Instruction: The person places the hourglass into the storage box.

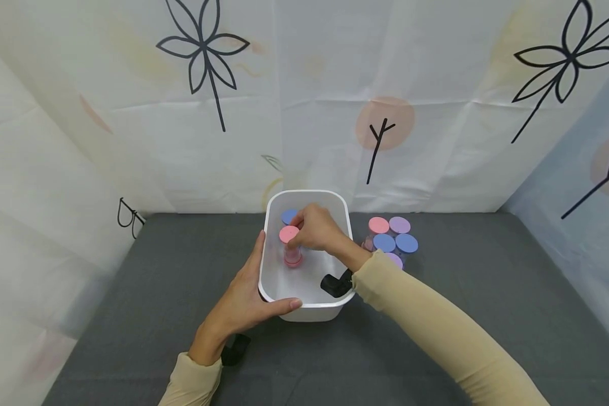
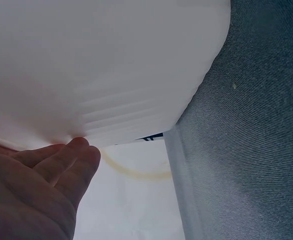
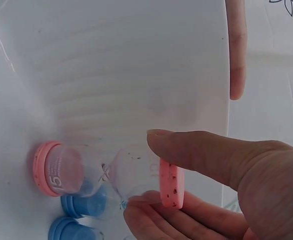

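Thumb and fingers of my right hand (image 1: 316, 228) pinch the upper end of a sand timer (image 1: 292, 257) with pink caps, inside a white plastic bin (image 1: 309, 313). In the right wrist view the pink sand timer (image 3: 69, 172) has clear bulbs and a "15" printed by its lower cap, which is at the bin floor. Behind it are blue-capped sand timers (image 3: 89, 202), partly hidden. My left hand (image 1: 243, 299) touches the bin, thumb along the near rim and outstretched fingers against the outer left wall. In the left wrist view fingertips (image 2: 86, 152) meet that wall.
Right of the bin stands a cluster of several sand timers (image 1: 384, 243) with pink, purple and blue caps, partly covered by my right forearm. The dark grey table (image 1: 182, 270) carries everything. A patterned cloth (image 1: 314, 113) hangs behind and at the sides.
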`<state>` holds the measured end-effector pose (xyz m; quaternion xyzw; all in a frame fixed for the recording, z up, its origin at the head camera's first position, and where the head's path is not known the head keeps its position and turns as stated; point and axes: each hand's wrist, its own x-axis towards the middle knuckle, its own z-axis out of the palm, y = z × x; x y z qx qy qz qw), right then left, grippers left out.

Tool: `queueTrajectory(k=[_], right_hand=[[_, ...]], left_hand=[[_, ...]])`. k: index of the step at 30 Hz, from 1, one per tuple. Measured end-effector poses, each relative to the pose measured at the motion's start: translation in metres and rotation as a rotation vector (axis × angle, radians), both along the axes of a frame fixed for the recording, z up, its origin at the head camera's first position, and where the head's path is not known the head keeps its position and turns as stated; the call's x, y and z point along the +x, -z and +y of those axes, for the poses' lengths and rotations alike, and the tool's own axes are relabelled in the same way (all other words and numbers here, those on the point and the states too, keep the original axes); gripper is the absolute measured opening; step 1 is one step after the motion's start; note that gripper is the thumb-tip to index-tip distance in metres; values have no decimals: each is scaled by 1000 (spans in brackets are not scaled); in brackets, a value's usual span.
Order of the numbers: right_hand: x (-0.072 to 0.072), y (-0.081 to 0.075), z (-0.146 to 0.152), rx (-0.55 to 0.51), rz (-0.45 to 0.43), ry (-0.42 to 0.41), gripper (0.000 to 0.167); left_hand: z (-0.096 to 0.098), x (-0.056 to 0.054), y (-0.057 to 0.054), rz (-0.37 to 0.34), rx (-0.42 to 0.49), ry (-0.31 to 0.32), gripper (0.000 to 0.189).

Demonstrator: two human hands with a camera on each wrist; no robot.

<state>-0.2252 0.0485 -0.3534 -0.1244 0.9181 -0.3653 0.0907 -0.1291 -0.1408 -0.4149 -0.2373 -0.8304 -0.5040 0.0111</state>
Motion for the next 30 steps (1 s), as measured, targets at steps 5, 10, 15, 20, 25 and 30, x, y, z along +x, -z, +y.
queueTrajectory(k=[5, 10, 15, 20, 25, 30], right_hand=[[-1, 0, 0, -6, -13, -18, 37], [0, -1, 0, -17, -15, -14, 40], [2, -2, 1, -18, -14, 11, 44], [4, -9, 5, 6, -6, 20, 45], [6, -22, 14, -37, -11, 11, 46], [10, -37, 32, -167, -19, -37, 51]], left_hand=[[-1, -1, 0, -2, -3, 0, 129], [-1, -1, -1, -3, 2, 1, 130], [-1, 0, 0, -4, 0, 1, 129], [0, 0, 1, 1, -1, 3, 128], [1, 0, 0, -8, 8, 10, 129], [1, 0, -1, -14, 19, 20, 129]])
